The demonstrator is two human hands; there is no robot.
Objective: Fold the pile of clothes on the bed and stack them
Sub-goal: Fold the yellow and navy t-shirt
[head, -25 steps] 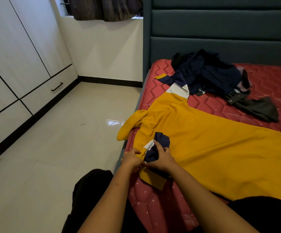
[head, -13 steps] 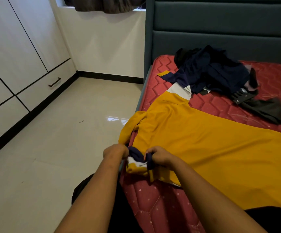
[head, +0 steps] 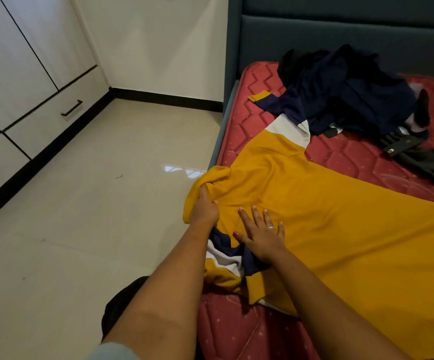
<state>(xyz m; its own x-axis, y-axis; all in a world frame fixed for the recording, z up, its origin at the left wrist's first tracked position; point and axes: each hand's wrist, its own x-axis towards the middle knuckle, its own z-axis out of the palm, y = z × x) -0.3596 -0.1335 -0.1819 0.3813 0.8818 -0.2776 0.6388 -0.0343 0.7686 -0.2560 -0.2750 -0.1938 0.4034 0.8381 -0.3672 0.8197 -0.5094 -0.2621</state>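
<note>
Head view: the yellow shirt (head: 340,229) lies spread across the red mattress (head: 353,162), with the dark pile of clothes (head: 345,92) at its 1 o'clock. Half a second ago both hands pinched the navy-and-white sleeve (head: 230,258); now it lies let go, crumpled at 6 o'clock. The right hand (head: 261,236) is flat, fingers spread, pressing the cloth. At its 10 o'clock the left hand (head: 204,209) clutches a bunched fold at the bed edge. Smoothing seems underway; folding has barely begun.

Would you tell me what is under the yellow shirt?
The yellow shirt lies on the red mattress, which shows around it. Whatever else is beneath is hidden by the cloth.
</note>
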